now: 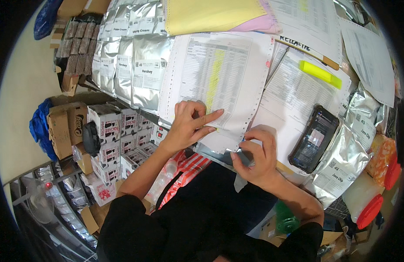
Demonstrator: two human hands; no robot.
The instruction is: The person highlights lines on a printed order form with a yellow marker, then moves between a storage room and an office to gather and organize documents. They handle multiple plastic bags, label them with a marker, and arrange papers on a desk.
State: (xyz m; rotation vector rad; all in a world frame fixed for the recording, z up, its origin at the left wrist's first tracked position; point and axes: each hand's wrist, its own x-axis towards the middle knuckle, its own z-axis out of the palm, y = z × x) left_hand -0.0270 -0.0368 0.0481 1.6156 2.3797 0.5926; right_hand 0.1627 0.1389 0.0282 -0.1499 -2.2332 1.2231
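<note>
A printed sheet [193, 48] with perforated edges and a yellow-highlighted column lies in front of me. My left hand [191, 124] rests on its lower part, index finger and thumb stretched out over the print, the other fingers curled; it holds nothing. Beside the sheet's lower right corner is my right hand [261, 159], fingers bent, with thumb and index finger apart. A small dark bit shows by its fingertips, too small to name. To the right of that hand, a phone [314, 139] in a dark case lies with its screen lit.
A yellow highlighter [320, 74] lies on more papers at right. Silver pouches [147, 72] stand at far left, others [335, 179] at right near red-lidded containers [370, 212]. Yellow and pink sheets [215, 17] overlap the far edge. White printed boxes [107, 124] are stacked below left.
</note>
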